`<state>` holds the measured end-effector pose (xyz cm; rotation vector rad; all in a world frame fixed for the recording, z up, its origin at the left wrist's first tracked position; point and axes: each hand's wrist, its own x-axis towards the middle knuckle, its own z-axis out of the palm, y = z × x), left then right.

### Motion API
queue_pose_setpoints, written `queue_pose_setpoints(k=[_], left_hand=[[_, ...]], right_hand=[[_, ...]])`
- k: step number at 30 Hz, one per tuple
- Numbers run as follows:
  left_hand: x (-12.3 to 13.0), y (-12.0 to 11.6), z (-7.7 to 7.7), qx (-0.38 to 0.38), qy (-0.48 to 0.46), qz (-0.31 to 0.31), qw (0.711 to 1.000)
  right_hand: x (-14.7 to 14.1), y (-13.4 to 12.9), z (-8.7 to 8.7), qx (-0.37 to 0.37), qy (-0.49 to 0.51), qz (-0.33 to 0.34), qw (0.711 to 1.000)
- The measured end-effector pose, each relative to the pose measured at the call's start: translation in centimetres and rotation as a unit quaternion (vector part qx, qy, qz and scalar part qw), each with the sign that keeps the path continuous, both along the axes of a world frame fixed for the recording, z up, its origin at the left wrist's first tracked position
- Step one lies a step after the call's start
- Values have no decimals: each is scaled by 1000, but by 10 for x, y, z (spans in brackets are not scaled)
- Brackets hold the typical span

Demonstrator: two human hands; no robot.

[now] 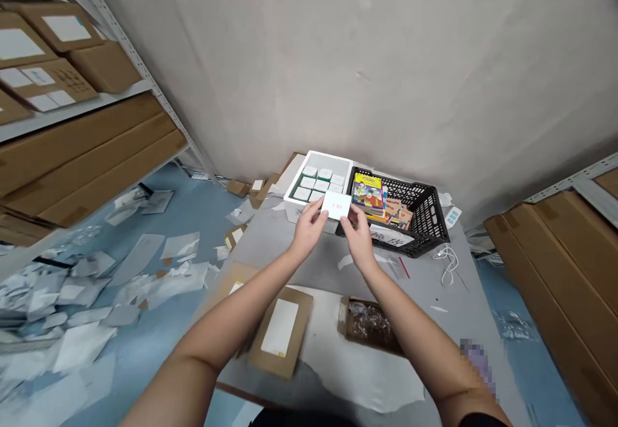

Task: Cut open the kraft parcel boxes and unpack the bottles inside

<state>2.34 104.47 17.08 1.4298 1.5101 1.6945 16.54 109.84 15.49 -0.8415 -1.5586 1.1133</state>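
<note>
Both my left hand (309,226) and my right hand (357,232) grip a small white box (337,205) from its two sides, with faint lettering on its top. The box is held up in front of a white bin (295,210), where several similar white boxes with green sides (308,183) sit in rows. To the right of the bin, a black plastic crate (425,221) contains a colourful comic-style book (367,193) and other printed books. My right hand is close to the crate's front wall.
An open cardboard box with clear plastic wrap (369,324) and a flat labelled carton (282,333) lie on the grey table (449,298). A white cable (450,266) is at right. Shelves with cartons (77,150) stand left; paper scraps (82,292) litter the floor.
</note>
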Motion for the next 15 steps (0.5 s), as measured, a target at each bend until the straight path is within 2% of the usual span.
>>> queue_pose_setpoints(k=[4, 8, 12, 15], left_hand=[[-39, 99, 17, 66, -8, -31, 997], [-68, 200, 18, 97, -62, -88, 989], [-85, 286, -3, 98, -103, -112, 984], [-89, 332, -29, 91, -127, -111, 981]], right_hand=[[-37, 97, 24, 64, -15, -14, 998], [-69, 191, 32, 108, -53, -45, 992], [-88, 273, 13, 95, -59, -53, 992], [-94, 320, -14, 72, -75, -51, 993]])
